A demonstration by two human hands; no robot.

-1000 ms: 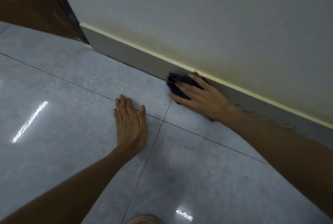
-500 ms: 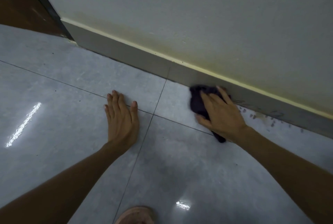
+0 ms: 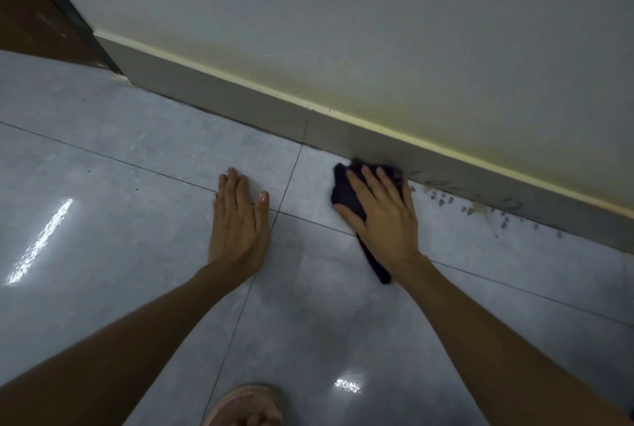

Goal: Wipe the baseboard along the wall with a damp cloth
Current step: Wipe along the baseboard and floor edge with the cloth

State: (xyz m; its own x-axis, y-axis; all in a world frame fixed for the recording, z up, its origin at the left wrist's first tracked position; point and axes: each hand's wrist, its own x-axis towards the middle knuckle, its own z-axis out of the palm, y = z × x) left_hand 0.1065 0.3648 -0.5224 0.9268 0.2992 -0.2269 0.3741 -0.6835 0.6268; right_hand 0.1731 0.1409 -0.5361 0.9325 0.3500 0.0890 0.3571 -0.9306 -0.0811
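Right hand: fingers straight, pressing dark cloth onto floor against baseboard.
Left hand: flat on floor, fingers together.

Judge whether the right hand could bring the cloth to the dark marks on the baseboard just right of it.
Probably yes. The right hand presses the cloth at the foot of the baseboard, and the marks sit further along the same strip with nothing between them.

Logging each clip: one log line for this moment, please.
right hand presses cloth at baseboard | left hand flat on floor
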